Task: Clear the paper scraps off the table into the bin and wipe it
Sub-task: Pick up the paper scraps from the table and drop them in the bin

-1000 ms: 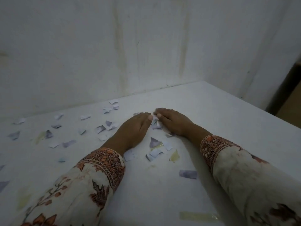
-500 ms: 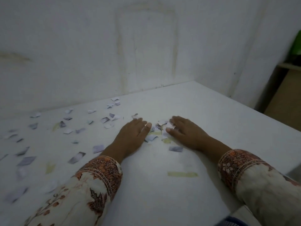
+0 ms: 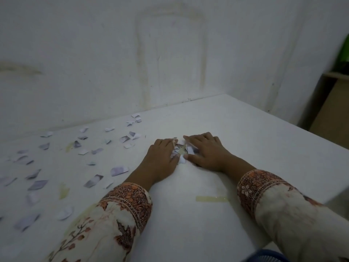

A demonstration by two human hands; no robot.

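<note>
Your left hand (image 3: 160, 159) lies palm down on the white table top (image 3: 245, 140), fingers straight and close together, with its inner edge pressed against a small heap of white and grey paper scraps (image 3: 182, 151). Your right hand (image 3: 205, 154) lies palm down on the other side of the same heap, fingers extended flat and the thumb touching the near edge of the scraps. Neither hand curls round anything; both are flat, and the heap sits between them, touching both.

The loose white and grey paper scraps (image 3: 56, 167) lie scattered over the left half of the table, from the back edge by the wall to the near left corner, well apart from the heap. One larger grey scrap (image 3: 119, 170) lies just to the left of your left wrist. A pale yellow strip of tape (image 3: 211, 199) lies flat on the table between your two forearms, near the right cuff.

Both sleeves (image 3: 113, 224) are cream cloth with an orange-brown floral print and patterned cuffs. The stained white wall (image 3: 170, 53) stands behind the table. No writing or label on any scrap can be read.
</note>
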